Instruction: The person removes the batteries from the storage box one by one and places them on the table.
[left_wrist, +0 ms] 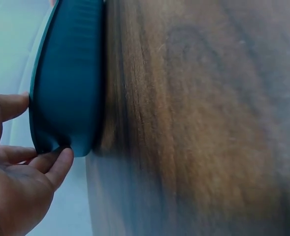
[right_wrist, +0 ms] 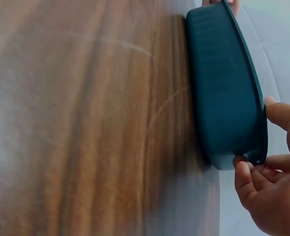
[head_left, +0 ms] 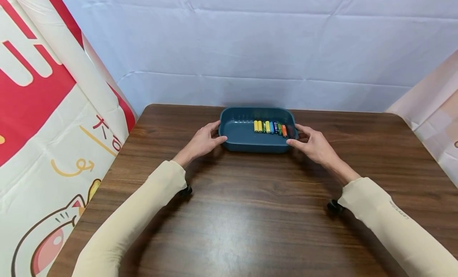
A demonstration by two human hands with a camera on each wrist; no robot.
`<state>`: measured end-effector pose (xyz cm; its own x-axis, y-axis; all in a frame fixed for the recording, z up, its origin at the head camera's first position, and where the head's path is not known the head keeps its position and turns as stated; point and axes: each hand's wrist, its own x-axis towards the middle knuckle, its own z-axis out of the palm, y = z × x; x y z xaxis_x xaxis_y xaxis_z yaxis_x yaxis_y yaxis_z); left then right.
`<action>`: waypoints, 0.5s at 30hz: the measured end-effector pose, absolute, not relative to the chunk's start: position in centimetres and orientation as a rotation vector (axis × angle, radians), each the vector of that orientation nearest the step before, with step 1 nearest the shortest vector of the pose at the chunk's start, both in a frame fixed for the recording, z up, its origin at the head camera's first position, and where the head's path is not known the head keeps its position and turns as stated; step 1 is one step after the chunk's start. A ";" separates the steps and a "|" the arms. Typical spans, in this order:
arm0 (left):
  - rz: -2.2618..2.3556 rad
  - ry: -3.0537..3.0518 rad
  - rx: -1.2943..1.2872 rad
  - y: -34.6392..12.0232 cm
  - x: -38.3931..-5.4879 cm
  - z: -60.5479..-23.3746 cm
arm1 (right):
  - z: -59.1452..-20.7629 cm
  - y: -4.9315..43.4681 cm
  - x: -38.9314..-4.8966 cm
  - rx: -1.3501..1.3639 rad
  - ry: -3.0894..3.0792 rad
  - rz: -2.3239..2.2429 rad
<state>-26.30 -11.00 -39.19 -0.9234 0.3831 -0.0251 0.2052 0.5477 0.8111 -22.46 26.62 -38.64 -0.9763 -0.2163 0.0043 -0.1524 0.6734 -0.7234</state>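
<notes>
A dark teal plastic bin (head_left: pixel 255 148) is at the far side of the table, its long side facing me. Inside it, right of the middle, several batteries (head_left: pixel 267 127) lie side by side in a row, yellow, green, blue and orange. My left hand (head_left: pixel 207 139) grips the bin's left end, thumb at the rim and fingers curled under the end lip, as the left wrist view shows. At the right end my right hand (head_left: pixel 314 145) holds the bin the same way. Whether the bin's base touches the table cannot be told.
The brown wood-grain table (head_left: pixel 250 213) spreads out in front of the bin. Right behind its far edge hangs a pale creased sheet (head_left: pixel 229 50). A printed cloth with red shapes and a cartoon cat (head_left: pixel 53 237) hangs along the left side.
</notes>
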 end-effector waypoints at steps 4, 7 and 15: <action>1.329 2.582 0.502 -11.3 -25.6 -39.3 | -38.7 26.4 -21.7 -0.330 2.820 -1.206; 1.331 2.584 0.506 -11.8 -25.0 -39.3 | -38.8 26.0 -21.1 -0.348 2.834 -1.222; 1.385 2.552 0.493 -13.1 -23.5 -39.2 | -39.3 24.8 -19.9 -0.375 2.840 -1.274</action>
